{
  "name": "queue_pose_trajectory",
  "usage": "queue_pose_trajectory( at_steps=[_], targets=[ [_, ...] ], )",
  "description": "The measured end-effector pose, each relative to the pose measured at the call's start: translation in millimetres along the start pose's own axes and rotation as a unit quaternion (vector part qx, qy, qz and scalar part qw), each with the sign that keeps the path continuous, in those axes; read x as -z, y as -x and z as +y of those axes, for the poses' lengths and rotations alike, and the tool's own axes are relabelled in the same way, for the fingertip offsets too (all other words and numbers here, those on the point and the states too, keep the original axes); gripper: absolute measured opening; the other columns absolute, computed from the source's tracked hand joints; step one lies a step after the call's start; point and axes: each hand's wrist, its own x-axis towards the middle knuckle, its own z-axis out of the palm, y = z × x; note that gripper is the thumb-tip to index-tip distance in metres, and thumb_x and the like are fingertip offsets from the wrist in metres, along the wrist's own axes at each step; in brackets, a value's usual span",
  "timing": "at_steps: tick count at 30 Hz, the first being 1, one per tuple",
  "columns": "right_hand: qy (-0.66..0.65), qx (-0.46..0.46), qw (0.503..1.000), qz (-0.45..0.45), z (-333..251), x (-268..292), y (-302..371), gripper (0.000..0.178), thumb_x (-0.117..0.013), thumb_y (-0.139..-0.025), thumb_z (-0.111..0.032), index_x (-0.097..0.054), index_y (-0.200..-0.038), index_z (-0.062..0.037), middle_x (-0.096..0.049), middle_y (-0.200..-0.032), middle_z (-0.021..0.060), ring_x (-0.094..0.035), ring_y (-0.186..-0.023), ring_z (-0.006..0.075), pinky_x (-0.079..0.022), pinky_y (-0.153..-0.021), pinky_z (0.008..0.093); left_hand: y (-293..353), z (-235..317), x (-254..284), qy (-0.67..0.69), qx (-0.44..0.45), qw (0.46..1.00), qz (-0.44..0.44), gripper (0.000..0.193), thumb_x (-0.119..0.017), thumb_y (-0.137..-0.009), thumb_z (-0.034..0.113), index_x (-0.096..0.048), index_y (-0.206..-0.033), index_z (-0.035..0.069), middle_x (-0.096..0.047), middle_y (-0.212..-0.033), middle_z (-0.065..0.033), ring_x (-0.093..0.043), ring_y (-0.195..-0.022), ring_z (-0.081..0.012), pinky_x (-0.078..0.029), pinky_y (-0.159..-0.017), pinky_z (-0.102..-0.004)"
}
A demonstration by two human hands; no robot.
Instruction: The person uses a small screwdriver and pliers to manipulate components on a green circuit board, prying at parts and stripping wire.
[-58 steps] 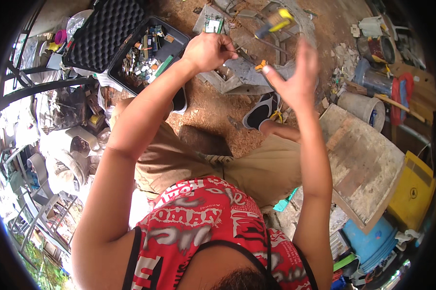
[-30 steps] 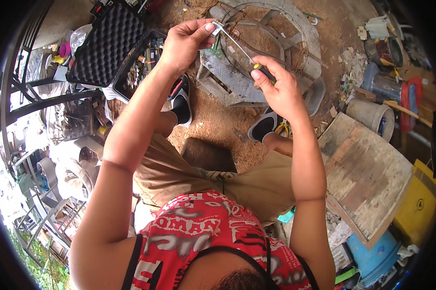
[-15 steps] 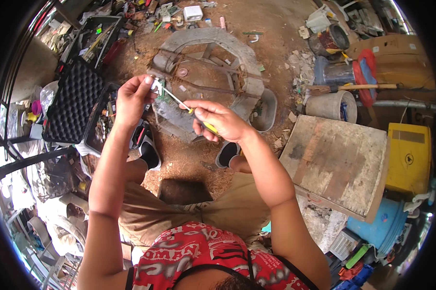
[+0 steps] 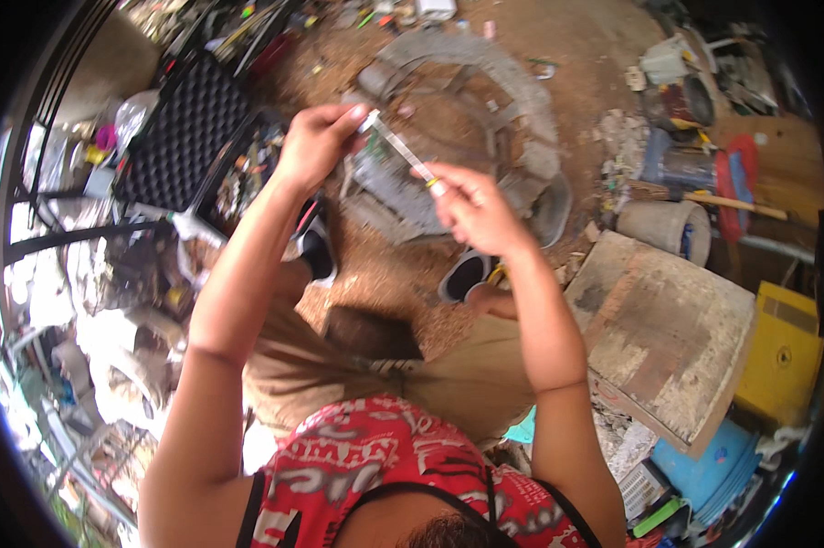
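Between the thumb and fingers of my left hand (image 4: 318,144) is a small white part (image 4: 369,120), too small and blurred to name exactly. My right hand (image 4: 478,208) is closed around the handle of a screwdriver (image 4: 405,150), whose yellow collar shows at the fingers. The long metal shaft slants up and left, its tip meeting the white part. Both hands are raised in front of me, above a grey ring-shaped frame (image 4: 533,100) on the ground. Most of the screwdriver's handle is hidden in my palm.
An opened black case with foam lining (image 4: 188,137) lies at the left among loose small parts. To the right are a worn wooden board (image 4: 663,333), a yellow case (image 4: 782,352), a grey bucket (image 4: 665,228) and a blue container (image 4: 709,470). My feet stand on sawdust-strewn ground.
The whole view has shifted, so the surroundings appear further right. Both hands sit further right and slightly higher in the picture. The screwdriver tip stays at the white part.
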Motion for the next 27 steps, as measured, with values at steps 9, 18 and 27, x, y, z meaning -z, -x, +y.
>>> queue_pose_trajectory(
  at_steps=[9, 18, 27],
  targets=[
    [0.113, 0.023, 0.993, 0.016, -6, 4, 4, 0.030, -0.051, -0.101, -0.020, -0.063, -0.126, -0.0065, -0.057, -0.065, 0.0004, -0.052, -0.056, 0.0076, -0.044, -0.051, 0.0251, 4, 0, 1, -0.009, -0.002, 1.000, -0.029, 0.027, -0.067, -0.094, 0.028, -0.072, -0.106, 0.004, -0.069, -0.083, 0.0005, -0.059, -0.070, -0.0060, -0.050, -0.067, -0.0223],
    [0.326, 0.194, 0.917, 0.124, 2, -1, 5, 0.028, -0.061, -0.094, -0.019, -0.066, -0.120, -0.0089, -0.071, -0.100, 0.0155, -0.070, -0.081, 0.0324, -0.056, -0.072, 0.0363, 1, -6, 6, -0.005, 0.011, 0.999, -0.036, 0.026, -0.068, -0.093, 0.027, -0.071, -0.105, 0.004, -0.070, -0.085, -0.0008, -0.060, -0.070, -0.0065, -0.052, -0.068, -0.0220],
    [0.272, 0.146, 0.946, 0.101, -1, 3, 6, 0.030, -0.063, -0.093, -0.018, -0.066, -0.121, -0.0089, -0.072, -0.098, 0.0142, -0.070, -0.081, 0.0281, -0.054, -0.073, 0.0355, 1, -6, 8, 0.010, -0.011, 0.998, -0.059, 0.025, -0.065, -0.095, 0.026, -0.070, -0.107, 0.004, -0.070, -0.087, -0.0014, -0.062, -0.073, -0.0070, -0.053, -0.071, -0.0220]
  ],
)
